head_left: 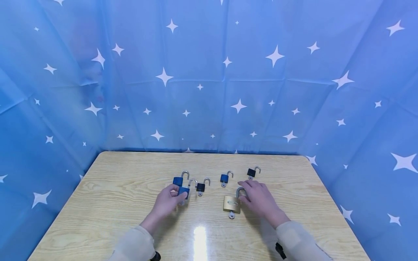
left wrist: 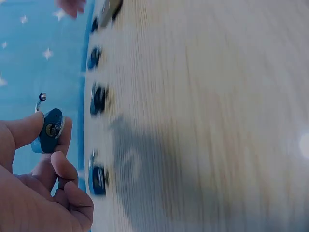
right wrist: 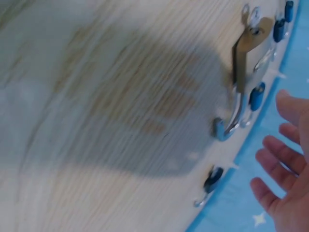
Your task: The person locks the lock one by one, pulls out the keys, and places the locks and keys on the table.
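A star-print curtain (head_left: 196,47) is hanging behind the table (head_left: 127,188). My right hand (head_left: 259,199) is holding nothing; its fingers are reaching out loosely spread. My left hand (head_left: 165,200) is pinching a lock between thumb and fingers. Brass lock (head_left: 231,204), the biggest, is lying just left of my right hand, shackle unlatched; in the head view my fingers are partly covering that shackle, while the right wrist view is showing a gap between them. Blue lock (head_left: 184,193) is the one sitting in my left-hand pinch, seemingly raised off the wood, its shackle also unlatched. Second blue lock (head_left: 177,181) is lying just beyond it; third blue lock (head_left: 224,178) is lying beyond the brass one. Black lock (head_left: 200,187) is lying just right of the pinched one, and second black lock (head_left: 251,173) is lying beyond my right fingers. A key (head_left: 232,215) is projecting from the brass body. Judgement: I am working on the placing or adjusting of the blue lock, my right hand waiting near the brass. The next move is probably calling for a steady left pinch, with the loose shackle staying clear of the black lock beside it.
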A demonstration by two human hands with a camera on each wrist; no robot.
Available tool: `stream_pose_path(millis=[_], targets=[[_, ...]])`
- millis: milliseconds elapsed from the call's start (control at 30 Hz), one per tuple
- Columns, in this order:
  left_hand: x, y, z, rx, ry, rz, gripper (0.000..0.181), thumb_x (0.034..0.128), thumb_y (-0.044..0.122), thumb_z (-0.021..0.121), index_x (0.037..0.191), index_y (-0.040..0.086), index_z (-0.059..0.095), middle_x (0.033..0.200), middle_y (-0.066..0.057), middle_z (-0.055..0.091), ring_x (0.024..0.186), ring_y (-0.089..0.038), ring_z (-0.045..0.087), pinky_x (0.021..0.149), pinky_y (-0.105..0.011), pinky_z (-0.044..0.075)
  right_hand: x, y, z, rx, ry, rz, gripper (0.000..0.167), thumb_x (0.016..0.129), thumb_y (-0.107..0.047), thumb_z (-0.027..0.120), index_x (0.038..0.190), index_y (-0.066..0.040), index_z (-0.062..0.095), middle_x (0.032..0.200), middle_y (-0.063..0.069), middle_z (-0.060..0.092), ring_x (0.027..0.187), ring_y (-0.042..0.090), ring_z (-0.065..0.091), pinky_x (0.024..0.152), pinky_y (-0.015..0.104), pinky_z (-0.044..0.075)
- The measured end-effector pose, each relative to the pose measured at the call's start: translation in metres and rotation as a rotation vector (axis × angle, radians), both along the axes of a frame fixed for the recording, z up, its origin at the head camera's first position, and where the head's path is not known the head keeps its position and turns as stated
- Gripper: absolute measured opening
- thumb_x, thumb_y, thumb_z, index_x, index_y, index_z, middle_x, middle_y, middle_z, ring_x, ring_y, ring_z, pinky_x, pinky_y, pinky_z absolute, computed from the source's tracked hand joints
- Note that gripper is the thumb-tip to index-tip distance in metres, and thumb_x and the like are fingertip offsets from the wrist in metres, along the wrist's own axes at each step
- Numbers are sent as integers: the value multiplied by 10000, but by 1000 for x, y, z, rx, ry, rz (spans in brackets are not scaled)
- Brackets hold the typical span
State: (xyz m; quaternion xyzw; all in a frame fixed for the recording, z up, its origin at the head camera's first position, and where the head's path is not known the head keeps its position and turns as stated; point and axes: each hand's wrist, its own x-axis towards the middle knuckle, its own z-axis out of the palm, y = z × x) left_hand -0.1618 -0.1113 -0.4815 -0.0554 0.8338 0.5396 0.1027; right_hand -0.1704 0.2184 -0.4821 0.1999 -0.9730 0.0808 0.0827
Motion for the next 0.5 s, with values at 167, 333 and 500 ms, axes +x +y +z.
stream_pose_path(millis=[167, 333, 500], targets=[[6, 25, -2, 80, -8, -82, 351, 904, 280, 685, 1113, 28, 560, 954, -109, 734, 794, -165, 647, 655, -293, 439, -2, -14, 7, 0, 22, 56, 408, 851, -228, 758, 1230, -140, 635, 1159, 43, 672, 1109, 263, 622, 985, 520, 461], [10, 43, -5, 158, -19, -150, 379, 898, 301, 690, 1117, 26, 546, 971, -119, 729, 839, -192, 651, 722, -321, 457, -7, -28, 16, -13, 45, 97, 386, 859, -184, 749, 1228, -153, 641, 1140, 22, 680, 1065, 242, 636, 995, 500, 458], [13, 57, -6, 222, -25, -190, 411, 903, 291, 686, 1161, 10, 533, 974, -123, 725, 881, -204, 657, 796, -376, 482, -10, -37, 21, -78, 55, 139, 376, 865, -135, 733, 1226, -169, 636, 1127, 0, 685, 1048, 222, 640, 975, 475, 471]])
